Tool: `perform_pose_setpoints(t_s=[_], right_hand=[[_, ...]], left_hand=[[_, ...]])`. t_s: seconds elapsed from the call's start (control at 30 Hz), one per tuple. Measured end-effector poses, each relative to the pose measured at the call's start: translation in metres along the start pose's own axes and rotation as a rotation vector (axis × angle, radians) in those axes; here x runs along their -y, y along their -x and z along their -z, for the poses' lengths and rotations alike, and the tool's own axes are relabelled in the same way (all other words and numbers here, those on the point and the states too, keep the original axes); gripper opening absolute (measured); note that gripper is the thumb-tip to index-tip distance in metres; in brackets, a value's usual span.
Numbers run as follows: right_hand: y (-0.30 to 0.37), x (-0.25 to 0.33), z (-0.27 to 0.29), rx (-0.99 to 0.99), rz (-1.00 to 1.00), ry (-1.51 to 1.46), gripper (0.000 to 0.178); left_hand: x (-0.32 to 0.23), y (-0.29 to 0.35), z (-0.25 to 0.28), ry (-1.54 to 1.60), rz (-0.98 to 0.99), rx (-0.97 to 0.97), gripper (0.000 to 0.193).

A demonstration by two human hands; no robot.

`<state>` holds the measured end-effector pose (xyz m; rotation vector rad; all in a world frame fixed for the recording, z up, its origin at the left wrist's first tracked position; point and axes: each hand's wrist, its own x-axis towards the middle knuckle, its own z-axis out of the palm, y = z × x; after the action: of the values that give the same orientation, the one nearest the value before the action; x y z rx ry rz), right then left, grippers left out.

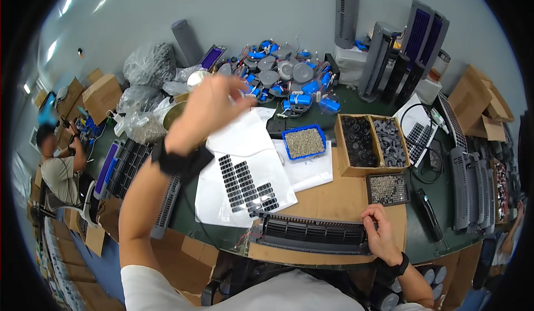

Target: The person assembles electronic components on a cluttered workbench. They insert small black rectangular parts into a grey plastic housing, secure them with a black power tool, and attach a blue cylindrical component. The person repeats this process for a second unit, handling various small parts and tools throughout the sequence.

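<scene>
A long grey tower fan housing point(311, 247) lies across the cardboard at the table's near edge, a black slatted blower wheel point(311, 231) inside it. My right hand point(382, 234) grips the housing's right end, thumb and fingers closed round it. My left hand point(214, 108) is raised over the far left of the white sheets, its fingers smeared by motion; whether it holds anything is unclear. Rows of small black stickers point(236, 183) cover a sheet below it. A blue tray point(305, 142) of small metal parts stands to its right.
A divided wooden box point(371, 170) holds black and grey plastic parts. Before it sits a black tray point(387, 190) of small pieces, with a black electric screwdriver point(428, 215) alongside. Blue-wrapped motors point(300, 100) pile up behind. At far left, another person point(61, 169) is seated.
</scene>
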<state>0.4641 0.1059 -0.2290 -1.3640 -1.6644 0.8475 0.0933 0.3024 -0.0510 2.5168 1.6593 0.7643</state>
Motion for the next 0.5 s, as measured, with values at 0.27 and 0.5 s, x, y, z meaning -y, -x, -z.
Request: perform_pose_setpoints(t_s=[0.27,0.5], right_hand=[[-0.007,0.007,-0.004,0.009,-0.057,0.041,0.008],[-0.003,0.012,-0.006,-0.049,-0.172,0.018,0.007]], left_hand=[[0.188,-0.059,-0.143,-0.216,0.205,-0.015,0.053],[0.207,-0.052,-0.194,-0.256,0.219,0.043,0.081]])
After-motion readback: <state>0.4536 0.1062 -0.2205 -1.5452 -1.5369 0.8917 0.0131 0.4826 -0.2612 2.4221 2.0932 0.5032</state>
